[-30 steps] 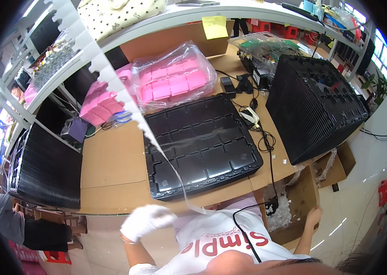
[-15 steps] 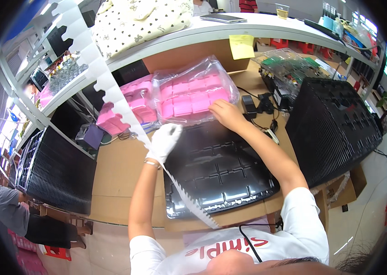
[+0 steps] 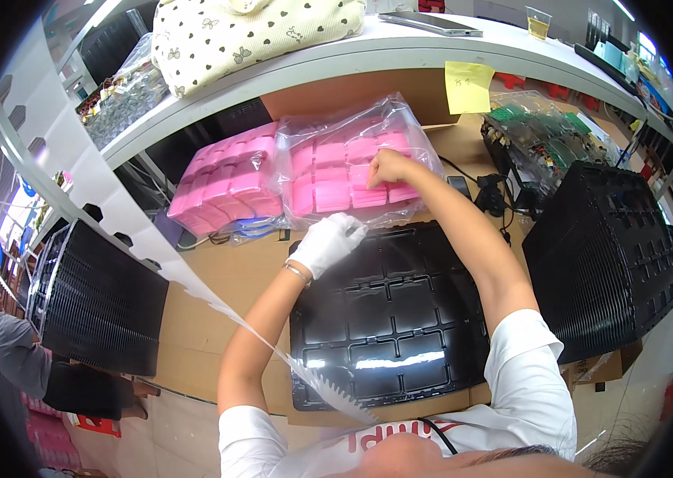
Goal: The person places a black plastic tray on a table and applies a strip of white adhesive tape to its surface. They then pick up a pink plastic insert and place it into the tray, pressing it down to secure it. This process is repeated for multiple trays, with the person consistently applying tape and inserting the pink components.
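An opened clear plastic bag [image 3: 424,143] holds rows of stacked thin pink pieces [image 3: 331,193]. My bare right hand [image 3: 392,169] reaches in over the bag's right half, its fingers pinched at the top of one pink stack. Just below the bag's near edge is my left hand [image 3: 327,243] in a white glove, fingers curled together; whether anything small is in them is hidden. Under and in front of both hands lies a black plastic tray [image 3: 388,319] with shallow compartments, and I see nothing in them.
Tall stacks of black trays stand at left [image 3: 101,299] and right [image 3: 591,263]. More pink stacks [image 3: 229,179] sit left of the bag. A white shelf [image 3: 432,52] crosses behind, bearing a patterned bag [image 3: 257,40]. A perforated white strip [image 3: 113,199] hangs diagonally. Another person [image 3: 14,334] sits far left.
My right hand has moved further over the pink stacks and its fingers have closed. My left hand has shifted right along the bag's near edge. The whole view has turned slightly.
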The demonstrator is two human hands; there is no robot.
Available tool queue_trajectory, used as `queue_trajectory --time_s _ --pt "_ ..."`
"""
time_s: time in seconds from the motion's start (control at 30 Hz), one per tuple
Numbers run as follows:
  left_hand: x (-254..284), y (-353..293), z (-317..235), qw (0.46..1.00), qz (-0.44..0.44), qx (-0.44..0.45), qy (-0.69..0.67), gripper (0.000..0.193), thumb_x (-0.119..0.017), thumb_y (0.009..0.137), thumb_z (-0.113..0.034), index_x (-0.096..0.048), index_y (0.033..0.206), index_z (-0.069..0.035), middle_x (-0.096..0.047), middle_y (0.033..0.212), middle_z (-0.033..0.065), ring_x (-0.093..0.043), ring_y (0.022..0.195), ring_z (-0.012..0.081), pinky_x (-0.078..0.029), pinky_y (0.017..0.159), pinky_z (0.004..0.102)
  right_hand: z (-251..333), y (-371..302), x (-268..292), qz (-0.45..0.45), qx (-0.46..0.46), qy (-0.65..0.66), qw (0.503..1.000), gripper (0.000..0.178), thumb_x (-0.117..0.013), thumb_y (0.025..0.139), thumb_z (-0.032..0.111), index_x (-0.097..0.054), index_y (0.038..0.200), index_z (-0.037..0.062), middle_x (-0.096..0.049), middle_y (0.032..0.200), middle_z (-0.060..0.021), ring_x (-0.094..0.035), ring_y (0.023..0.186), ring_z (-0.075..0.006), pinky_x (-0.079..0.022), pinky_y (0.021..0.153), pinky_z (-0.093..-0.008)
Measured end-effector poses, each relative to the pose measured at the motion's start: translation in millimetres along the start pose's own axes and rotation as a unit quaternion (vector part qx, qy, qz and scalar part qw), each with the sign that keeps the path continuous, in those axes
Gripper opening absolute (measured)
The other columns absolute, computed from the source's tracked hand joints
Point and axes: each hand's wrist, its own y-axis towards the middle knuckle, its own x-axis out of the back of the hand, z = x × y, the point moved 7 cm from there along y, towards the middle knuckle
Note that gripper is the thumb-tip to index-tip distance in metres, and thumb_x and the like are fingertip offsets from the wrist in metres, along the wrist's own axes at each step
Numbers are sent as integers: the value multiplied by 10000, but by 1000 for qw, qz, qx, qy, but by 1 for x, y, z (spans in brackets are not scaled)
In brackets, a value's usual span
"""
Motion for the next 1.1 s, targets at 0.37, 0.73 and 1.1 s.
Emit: queue_trajectory --time_s 0.37,0.73,1.1 --pt "-23 51 3 986 -92 -48 127 646 -561 925 -467 -475 1385 -22 -445 1438 247 -411 1357 363 -344 1108 423 51 -43 62 -485 109 132 858 218 -697 828 193 -635 857 -14 -685 863 -165 -665 822 -335 -521 747 -407" --pt "35 -63 39 540 -16 174 -824 1167 -387 816 -839 -179 1486 93 -400 1433 320 -487 1270 440 -434 1019 583 39 -208 58 -372 161 35 914 376 -642 918 359 -619 1179 89 -598 1183 -121 -495 1185 -287 -418 970 -410" --pt "38 -55 88 687 -34 240 -685 722 -630 861 -576 -551 1264 19 -640 1159 137 -653 969 227 -568 716 306 -60 -205 -9 -140 -135 554 809 427 -770 833 231 -593 1158 18 -655 1069 -119 -648 921 -188 -521 822 -326"
